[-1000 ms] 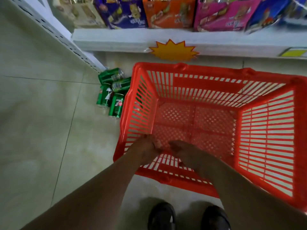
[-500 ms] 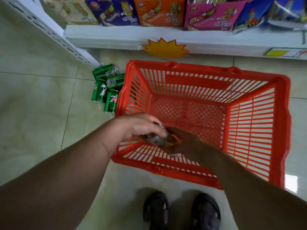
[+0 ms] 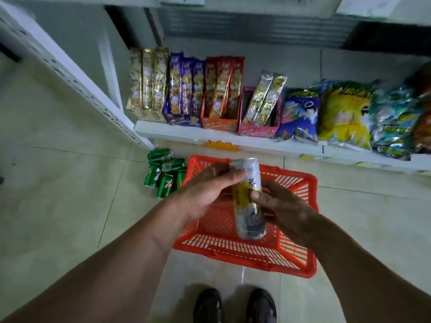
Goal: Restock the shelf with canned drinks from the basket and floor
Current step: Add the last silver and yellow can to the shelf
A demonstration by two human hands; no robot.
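Note:
A tall silver and yellow drink can [image 3: 249, 201] is held upright above the red plastic basket [image 3: 242, 252]. My left hand [image 3: 207, 192] grips its upper part from the left. My right hand [image 3: 279, 208] grips its middle from the right. The basket stands on the floor below my hands, and no cans show inside it. Several green 7-Up cans [image 3: 164, 174] lie in a cluster on the floor against the basket's left side.
The white bottom shelf [image 3: 186, 134] carries boxes of snack packets [image 3: 186, 89] and snack bags [image 3: 345, 113]. A white perforated shelf end panel [image 3: 77, 75] runs along the left. My two dark shoes [image 3: 235, 304] stand on the pale tiled floor behind the basket.
Both hands rose out of the basket holding the silver can, now upright at chest height. The view tilted up, and the shelf's snacks came into sight.

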